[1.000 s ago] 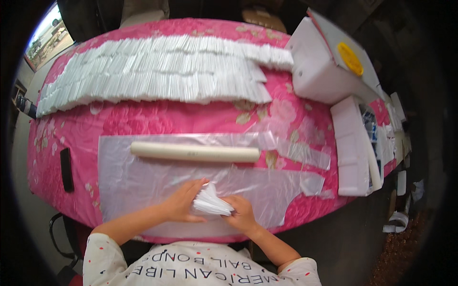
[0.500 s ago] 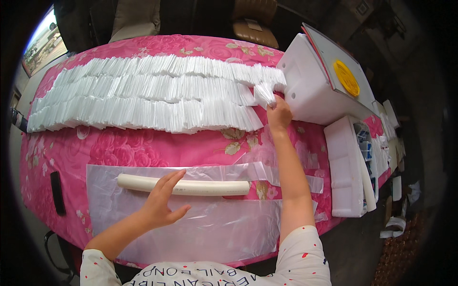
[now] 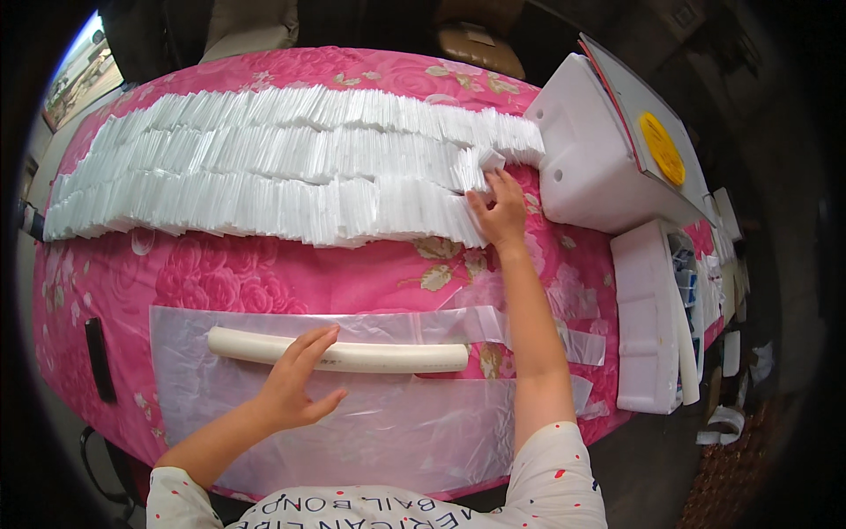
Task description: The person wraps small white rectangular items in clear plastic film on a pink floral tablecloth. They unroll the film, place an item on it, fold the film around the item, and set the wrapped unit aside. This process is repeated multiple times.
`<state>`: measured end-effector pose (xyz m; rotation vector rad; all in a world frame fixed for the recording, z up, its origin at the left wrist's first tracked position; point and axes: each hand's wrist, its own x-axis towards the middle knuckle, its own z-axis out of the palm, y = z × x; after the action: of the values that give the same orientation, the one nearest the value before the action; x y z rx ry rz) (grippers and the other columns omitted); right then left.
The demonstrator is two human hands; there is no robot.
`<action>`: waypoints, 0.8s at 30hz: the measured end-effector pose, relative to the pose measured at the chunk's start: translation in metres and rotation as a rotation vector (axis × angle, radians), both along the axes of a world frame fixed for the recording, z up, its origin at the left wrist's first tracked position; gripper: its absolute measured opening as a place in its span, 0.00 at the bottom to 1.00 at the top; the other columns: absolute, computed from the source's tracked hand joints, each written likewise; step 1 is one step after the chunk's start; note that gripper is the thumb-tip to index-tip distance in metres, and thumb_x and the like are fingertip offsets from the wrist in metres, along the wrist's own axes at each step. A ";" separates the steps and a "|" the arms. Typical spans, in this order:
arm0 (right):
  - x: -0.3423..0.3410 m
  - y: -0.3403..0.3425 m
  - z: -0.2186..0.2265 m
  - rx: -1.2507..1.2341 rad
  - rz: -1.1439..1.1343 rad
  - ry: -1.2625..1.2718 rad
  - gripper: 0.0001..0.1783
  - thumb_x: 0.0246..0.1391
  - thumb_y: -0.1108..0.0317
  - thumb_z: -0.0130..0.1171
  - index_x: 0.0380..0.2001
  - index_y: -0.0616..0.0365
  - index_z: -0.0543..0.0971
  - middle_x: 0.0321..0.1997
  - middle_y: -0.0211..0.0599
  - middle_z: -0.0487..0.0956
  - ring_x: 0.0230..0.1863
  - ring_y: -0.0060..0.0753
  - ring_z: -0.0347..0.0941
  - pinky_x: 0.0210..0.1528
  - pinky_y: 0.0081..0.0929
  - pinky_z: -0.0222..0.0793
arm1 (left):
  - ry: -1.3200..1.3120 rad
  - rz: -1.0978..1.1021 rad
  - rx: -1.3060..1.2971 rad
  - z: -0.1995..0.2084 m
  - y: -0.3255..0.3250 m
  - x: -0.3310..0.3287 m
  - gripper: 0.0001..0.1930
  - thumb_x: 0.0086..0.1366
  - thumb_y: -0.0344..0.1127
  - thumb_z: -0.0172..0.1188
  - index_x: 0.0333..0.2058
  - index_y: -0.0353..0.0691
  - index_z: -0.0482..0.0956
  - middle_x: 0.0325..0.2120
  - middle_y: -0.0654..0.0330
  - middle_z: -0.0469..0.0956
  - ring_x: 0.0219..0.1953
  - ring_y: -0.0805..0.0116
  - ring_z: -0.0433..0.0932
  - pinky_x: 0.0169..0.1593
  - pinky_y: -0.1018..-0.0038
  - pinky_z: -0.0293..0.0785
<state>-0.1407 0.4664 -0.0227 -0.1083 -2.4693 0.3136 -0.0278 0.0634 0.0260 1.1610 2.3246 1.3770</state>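
Observation:
Three long rows of thin white folded packets (image 3: pixel 264 150) stand on edge, packed close together. At the right end of the middle row, my right hand (image 3: pixel 500 212) has its fingers apart and its fingertips against the last packets (image 3: pixel 480 160). Nearer to me, a cream-white plastic pipe (image 3: pixel 397 356) lies crosswise on clear plastic film (image 3: pixel 370 432). My left hand (image 3: pixel 300 388) is open, thumb spread, with its fingertips over the pipe's middle. Whether those fingertips touch the pipe I cannot tell.
A pink flowered cloth (image 3: pixel 220 273) covers the table. At the right stand a large white foam box (image 3: pixel 582 150), a leaning board (image 3: pixel 634 106) with a yellow coil (image 3: pixel 663 148), and a smaller foam box (image 3: pixel 648 317) with items inside. A black bar (image 3: pixel 100 360) lies at the left.
My right hand has set its bunch of white packets at the middle row's end and let go. My left hand has barely moved. The view has shifted slightly.

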 end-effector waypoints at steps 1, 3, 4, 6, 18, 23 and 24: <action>-0.001 0.010 -0.005 -0.105 0.005 0.044 0.30 0.49 0.47 0.56 0.46 0.63 0.73 0.52 0.50 0.70 0.55 0.48 0.63 0.57 0.37 0.58 | 0.000 -0.013 0.009 0.001 0.001 -0.001 0.39 0.46 0.31 0.65 0.57 0.34 0.58 0.53 0.47 0.63 0.54 0.52 0.64 0.55 0.65 0.63; -0.007 0.027 -0.013 -0.319 0.017 0.139 0.33 0.52 0.44 0.52 0.46 0.65 0.72 0.54 0.52 0.68 0.57 0.50 0.62 0.59 0.37 0.55 | 0.005 -0.028 0.012 0.002 0.003 -0.002 0.38 0.46 0.30 0.65 0.57 0.34 0.58 0.53 0.47 0.62 0.54 0.52 0.64 0.55 0.65 0.63; -0.008 0.027 -0.011 -0.470 0.012 0.079 0.38 0.54 0.40 0.46 0.51 0.68 0.68 0.58 0.53 0.65 0.60 0.50 0.59 0.62 0.37 0.51 | 0.007 -0.029 0.010 0.002 0.002 -0.002 0.38 0.46 0.30 0.65 0.57 0.33 0.58 0.53 0.47 0.62 0.54 0.52 0.64 0.55 0.65 0.63; -0.015 0.029 -0.017 -0.478 0.078 0.010 0.39 0.56 0.40 0.43 0.54 0.68 0.65 0.60 0.53 0.63 0.61 0.49 0.58 0.62 0.36 0.50 | 0.001 -0.031 0.012 0.003 0.002 -0.001 0.38 0.47 0.30 0.65 0.57 0.33 0.58 0.53 0.47 0.62 0.54 0.52 0.64 0.56 0.65 0.63; -0.032 -0.005 0.000 -0.556 -0.028 -0.292 0.34 0.58 0.41 0.35 0.50 0.61 0.71 0.48 0.57 0.72 0.51 0.59 0.64 0.56 0.42 0.56 | 0.006 -0.047 0.030 0.000 0.005 0.000 0.34 0.47 0.28 0.62 0.55 0.34 0.61 0.54 0.48 0.62 0.55 0.51 0.64 0.56 0.65 0.63; -0.041 -0.021 0.003 -0.689 -0.161 -0.294 0.35 0.59 0.42 0.34 0.49 0.63 0.72 0.47 0.60 0.72 0.52 0.60 0.64 0.57 0.41 0.56 | 0.011 -0.052 0.040 0.003 0.008 0.000 0.33 0.48 0.27 0.62 0.54 0.34 0.62 0.54 0.48 0.62 0.55 0.52 0.64 0.56 0.65 0.63; -0.044 -0.007 -0.007 -0.744 -0.134 -0.274 0.35 0.59 0.42 0.34 0.51 0.64 0.70 0.50 0.60 0.71 0.55 0.58 0.63 0.59 0.39 0.55 | 0.003 -0.053 0.042 0.004 0.009 0.000 0.33 0.48 0.27 0.61 0.54 0.34 0.62 0.55 0.48 0.61 0.55 0.52 0.64 0.55 0.66 0.63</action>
<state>-0.1846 0.4590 -0.0293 -0.6577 -2.4577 1.2089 -0.0273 0.0723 0.0302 1.2283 2.2606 1.4131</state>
